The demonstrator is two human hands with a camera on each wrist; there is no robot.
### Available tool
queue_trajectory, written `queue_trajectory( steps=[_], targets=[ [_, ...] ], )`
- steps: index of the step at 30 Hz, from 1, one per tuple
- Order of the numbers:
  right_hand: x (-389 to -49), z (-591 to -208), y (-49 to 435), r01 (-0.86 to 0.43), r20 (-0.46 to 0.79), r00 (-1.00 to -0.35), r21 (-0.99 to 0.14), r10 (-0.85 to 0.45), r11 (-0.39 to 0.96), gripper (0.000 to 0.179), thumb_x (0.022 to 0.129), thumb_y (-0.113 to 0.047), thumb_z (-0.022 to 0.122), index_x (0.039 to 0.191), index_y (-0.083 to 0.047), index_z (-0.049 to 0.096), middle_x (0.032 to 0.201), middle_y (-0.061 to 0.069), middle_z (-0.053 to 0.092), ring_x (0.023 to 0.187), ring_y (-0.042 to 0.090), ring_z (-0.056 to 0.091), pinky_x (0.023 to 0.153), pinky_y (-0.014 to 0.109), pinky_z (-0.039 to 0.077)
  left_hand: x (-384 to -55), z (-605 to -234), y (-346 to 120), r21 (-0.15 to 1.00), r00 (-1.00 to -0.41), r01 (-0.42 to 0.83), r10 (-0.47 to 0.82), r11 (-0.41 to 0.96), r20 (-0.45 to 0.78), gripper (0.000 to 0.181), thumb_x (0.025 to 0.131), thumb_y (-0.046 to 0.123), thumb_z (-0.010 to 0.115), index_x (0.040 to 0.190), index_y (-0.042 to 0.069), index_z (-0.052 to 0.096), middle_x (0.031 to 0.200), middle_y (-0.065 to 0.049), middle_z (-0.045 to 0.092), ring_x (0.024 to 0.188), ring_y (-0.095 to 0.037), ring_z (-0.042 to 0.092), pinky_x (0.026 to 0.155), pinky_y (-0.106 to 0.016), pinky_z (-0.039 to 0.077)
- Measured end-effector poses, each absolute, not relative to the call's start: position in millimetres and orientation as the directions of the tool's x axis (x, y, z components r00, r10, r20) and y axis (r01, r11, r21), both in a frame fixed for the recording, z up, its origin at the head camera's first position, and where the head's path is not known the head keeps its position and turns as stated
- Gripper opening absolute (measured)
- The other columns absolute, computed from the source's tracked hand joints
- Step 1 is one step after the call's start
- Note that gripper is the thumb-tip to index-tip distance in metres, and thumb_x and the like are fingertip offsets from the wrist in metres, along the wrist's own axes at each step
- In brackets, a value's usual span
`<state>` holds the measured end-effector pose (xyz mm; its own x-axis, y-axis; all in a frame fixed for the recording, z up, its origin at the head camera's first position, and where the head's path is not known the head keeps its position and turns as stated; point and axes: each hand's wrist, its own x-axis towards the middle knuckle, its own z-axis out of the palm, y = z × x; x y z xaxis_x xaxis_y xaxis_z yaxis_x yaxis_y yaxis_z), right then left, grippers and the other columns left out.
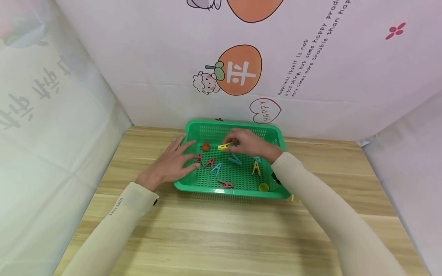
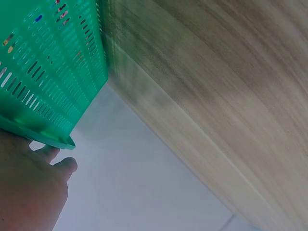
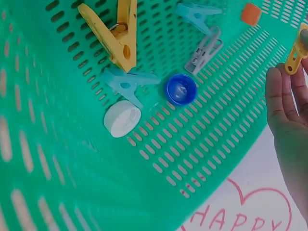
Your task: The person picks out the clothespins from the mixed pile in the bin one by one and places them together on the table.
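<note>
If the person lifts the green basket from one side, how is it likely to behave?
The green basket is probably light for its size, since it is full of slots. It also looks thin enough to flex a little. Clothespins and caps lie loose inside, so they would likely slide if it tilts.

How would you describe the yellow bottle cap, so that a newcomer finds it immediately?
On the wooden table stands a green plastic basket. Inside, toward the near right corner in the head view, lies the yellow bottle cap. Its round shape sets it apart from the A-shaped yellow clothespin just behind it.
</note>
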<state>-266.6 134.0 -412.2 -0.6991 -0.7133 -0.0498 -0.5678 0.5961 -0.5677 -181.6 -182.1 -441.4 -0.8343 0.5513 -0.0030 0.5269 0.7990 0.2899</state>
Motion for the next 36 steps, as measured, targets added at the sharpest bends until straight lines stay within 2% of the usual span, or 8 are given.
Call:
queue_trajectory(
  steps=[7,12,21,29,36],
  targets=[
    [-255,-397,148,-0.565,-0.003,-0.713,-0.59,-0.701,0.577,0.026,0.101,-0.025,0.081,0.124,-0.012,0.08,0.118,0.006,0.071,0.104,0.02,0.068,0.095,0.045,0.064,-181,-440,-181,0.289,-0.833,0.528,0.553,0.798,-0.004,0.057,0.112,0.053,0.051,0.139,0.009,0.075,0.177,-0.016,0.034,0.17,-0.046,0.004,0.138,-0.064,0.003],
    [-247,-386,153,-0.56,0.027,-0.727,-0.602,-0.686,0.57,0.024,0.101,-0.022,0.081,0.123,-0.013,0.08,0.118,0.005,0.072,0.105,0.022,0.07,0.097,0.051,0.063,-180,-439,-181,0.293,-0.834,0.527,0.552,0.798,0.0,0.056,0.112,0.052,0.051,0.139,0.009,0.074,0.177,-0.016,0.034,0.17,-0.047,0.005,0.138,-0.065,0.004],
    [-237,-376,167,-0.568,0.077,-0.751,-0.583,-0.656,0.581,0.023,0.099,-0.019,0.082,0.121,-0.012,0.081,0.116,0.005,0.074,0.105,0.025,0.073,0.097,0.054,0.063,-179,-439,-181,0.288,-0.833,0.529,0.553,0.798,-0.003,0.056,0.112,0.053,0.051,0.14,0.01,0.074,0.177,-0.016,0.034,0.17,-0.046,0.005,0.138,-0.064,0.003],
    [-228,-376,184,-0.556,0.114,-0.774,-0.593,-0.623,0.583,0.023,0.097,-0.017,0.085,0.119,-0.01,0.082,0.111,0.007,0.074,0.099,0.023,0.072,0.095,0.048,0.066,-180,-441,-181,0.277,-0.833,0.529,0.553,0.802,-0.011,0.057,0.112,0.053,0.05,0.141,0.011,0.073,0.178,-0.015,0.033,0.17,-0.046,0.004,0.139,-0.064,0.003],
    [-213,-375,204,-0.519,0.138,-0.813,-0.612,-0.565,0.597,0.024,0.097,-0.011,0.084,0.12,-0.007,0.081,0.115,0.009,0.074,0.101,0.025,0.069,0.097,0.056,0.063,-180,-440,-181,0.277,-0.834,0.528,0.552,0.802,-0.009,0.057,0.112,0.054,0.05,0.142,0.012,0.073,0.178,-0.015,0.033,0.17,-0.045,0.003,0.139,-0.063,0.003]
  ],
)
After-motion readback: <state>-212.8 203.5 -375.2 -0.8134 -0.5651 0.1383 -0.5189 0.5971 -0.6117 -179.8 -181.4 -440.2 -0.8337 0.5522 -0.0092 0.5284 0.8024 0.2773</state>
